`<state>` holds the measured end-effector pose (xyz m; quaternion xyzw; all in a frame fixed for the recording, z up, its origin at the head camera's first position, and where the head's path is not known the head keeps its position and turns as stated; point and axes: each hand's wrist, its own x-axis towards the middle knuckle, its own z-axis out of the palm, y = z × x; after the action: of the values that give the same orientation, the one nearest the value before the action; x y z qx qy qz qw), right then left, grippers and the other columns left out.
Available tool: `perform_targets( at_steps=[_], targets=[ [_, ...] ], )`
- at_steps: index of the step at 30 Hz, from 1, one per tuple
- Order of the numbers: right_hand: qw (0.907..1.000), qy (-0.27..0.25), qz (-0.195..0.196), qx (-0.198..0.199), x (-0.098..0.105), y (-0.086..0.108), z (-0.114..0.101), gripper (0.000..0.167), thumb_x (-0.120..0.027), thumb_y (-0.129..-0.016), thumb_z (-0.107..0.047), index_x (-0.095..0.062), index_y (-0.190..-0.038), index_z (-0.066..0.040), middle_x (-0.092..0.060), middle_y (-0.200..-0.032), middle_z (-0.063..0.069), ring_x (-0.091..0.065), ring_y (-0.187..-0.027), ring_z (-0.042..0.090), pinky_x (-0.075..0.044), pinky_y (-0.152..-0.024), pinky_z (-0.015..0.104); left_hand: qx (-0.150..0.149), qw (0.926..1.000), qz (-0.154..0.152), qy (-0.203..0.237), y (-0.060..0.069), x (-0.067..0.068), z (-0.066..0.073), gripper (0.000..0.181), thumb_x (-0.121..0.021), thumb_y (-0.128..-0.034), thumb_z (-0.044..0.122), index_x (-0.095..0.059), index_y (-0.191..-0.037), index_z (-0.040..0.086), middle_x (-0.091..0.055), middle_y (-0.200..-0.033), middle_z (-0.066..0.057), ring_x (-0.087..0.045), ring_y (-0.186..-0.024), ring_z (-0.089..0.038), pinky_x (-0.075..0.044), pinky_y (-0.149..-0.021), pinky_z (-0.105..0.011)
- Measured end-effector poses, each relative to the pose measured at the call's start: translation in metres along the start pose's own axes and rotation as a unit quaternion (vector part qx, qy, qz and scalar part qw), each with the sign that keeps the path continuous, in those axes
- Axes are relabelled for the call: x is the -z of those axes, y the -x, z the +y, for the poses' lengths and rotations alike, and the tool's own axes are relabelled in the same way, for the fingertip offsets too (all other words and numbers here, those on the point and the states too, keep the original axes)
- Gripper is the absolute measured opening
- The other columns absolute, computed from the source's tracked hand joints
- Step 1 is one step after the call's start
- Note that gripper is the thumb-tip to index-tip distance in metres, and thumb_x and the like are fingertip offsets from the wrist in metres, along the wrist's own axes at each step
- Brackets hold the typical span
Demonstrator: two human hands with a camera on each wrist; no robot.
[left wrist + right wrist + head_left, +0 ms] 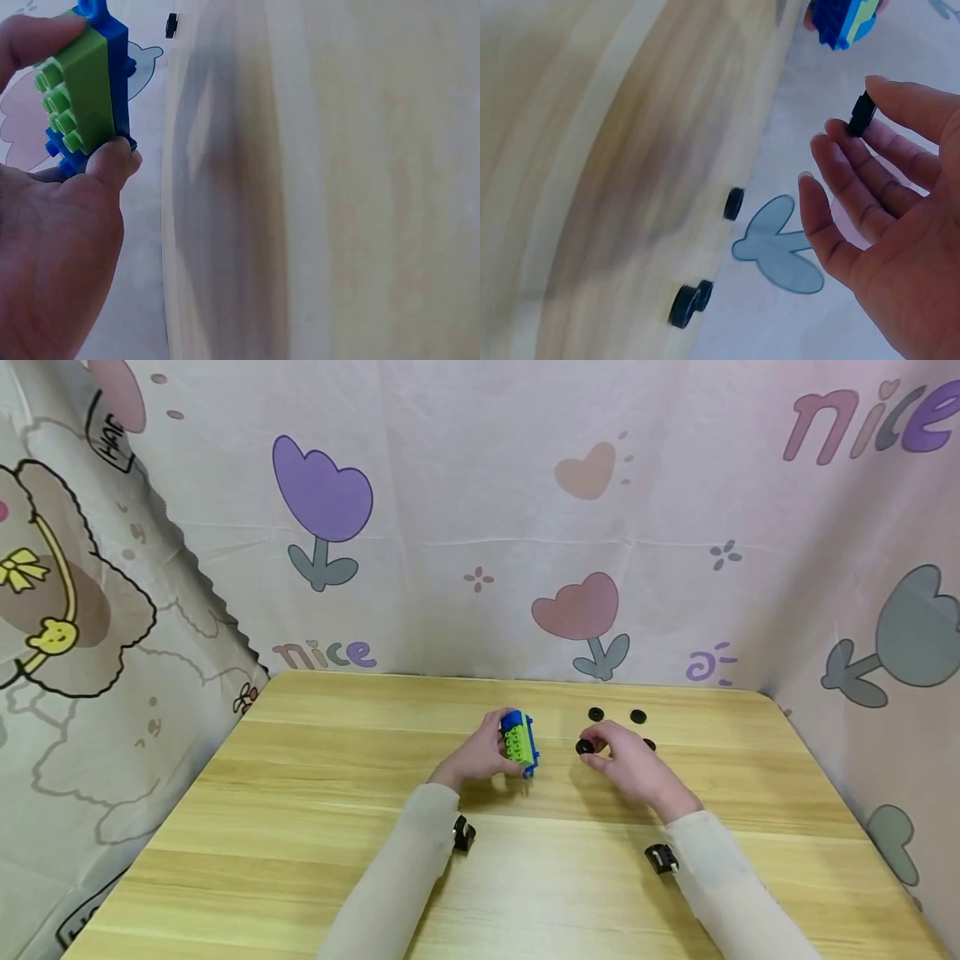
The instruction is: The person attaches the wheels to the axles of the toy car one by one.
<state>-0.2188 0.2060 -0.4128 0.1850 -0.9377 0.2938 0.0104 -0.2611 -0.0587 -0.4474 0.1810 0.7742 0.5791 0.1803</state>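
A toy vehicle body [519, 743] of green and blue building blocks is gripped between the thumb and fingers of my left hand [483, 755]. Green studs show along one side in the left wrist view, where the block body [90, 90] is tilted off the table and a blue base runs along its other side. My right hand [632, 764] pinches a small black wheel [862, 114] between thumb and index finger, with the other fingers loosely bent. This wheel is apart from the block body, to its right in the head view.
Loose black wheels lie on the wooden table [300, 777]: one wheel [596, 714] behind my right hand, another wheel [638, 717] to its right, and a third wheel [649, 744] partly hidden by the hand. A patterned cloth [450, 527] hangs behind the table.
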Motion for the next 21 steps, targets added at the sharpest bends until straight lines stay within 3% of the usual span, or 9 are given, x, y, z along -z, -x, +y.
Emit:
perform_targets(
  at_steps=[5,10,21],
  targets=[
    [0.9998,0.008,0.019,0.009,-0.002,0.003,-0.013,0.032,-0.072,-0.09,-0.014,-0.063,-0.118,-0.001,-0.062,-0.103,0.004,-0.059,-0.097,0.023,-0.05,-0.085,0.045,-0.007,0.9991,-0.01,0.042,0.003,-0.001,0.0,0.105,-0.079,-0.0744,-0.008,-0.014,-0.154,0.011,-0.03,-0.152,-0.022,-0.044,-0.131,-0.033,-0.041,-0.103,-0.039],
    [0.9993,-0.013,0.031,0.014,-0.002,0.008,-0.027,0.03,-0.074,-0.089,-0.016,-0.064,-0.116,-0.005,-0.063,-0.102,0.001,-0.06,-0.095,0.022,-0.051,-0.082,0.043,-0.036,0.9977,-0.02,0.054,0.008,-0.002,-0.001,0.104,-0.078,-0.0736,-0.01,-0.014,-0.153,0.011,-0.023,-0.155,-0.018,-0.045,-0.131,-0.034,-0.043,-0.101,-0.036],
    [0.9896,-0.045,0.08,0.111,-0.007,0.017,-0.054,0.028,-0.077,-0.086,-0.013,-0.066,-0.112,-0.009,-0.061,-0.1,-0.006,-0.059,-0.092,0.014,-0.052,-0.075,0.04,-0.09,0.9907,-0.029,0.098,0.019,-0.007,0.01,0.105,-0.075,-0.0718,-0.017,-0.013,-0.152,0.009,-0.015,-0.161,-0.011,-0.039,-0.136,-0.032,-0.037,-0.106,-0.034]
  ],
)
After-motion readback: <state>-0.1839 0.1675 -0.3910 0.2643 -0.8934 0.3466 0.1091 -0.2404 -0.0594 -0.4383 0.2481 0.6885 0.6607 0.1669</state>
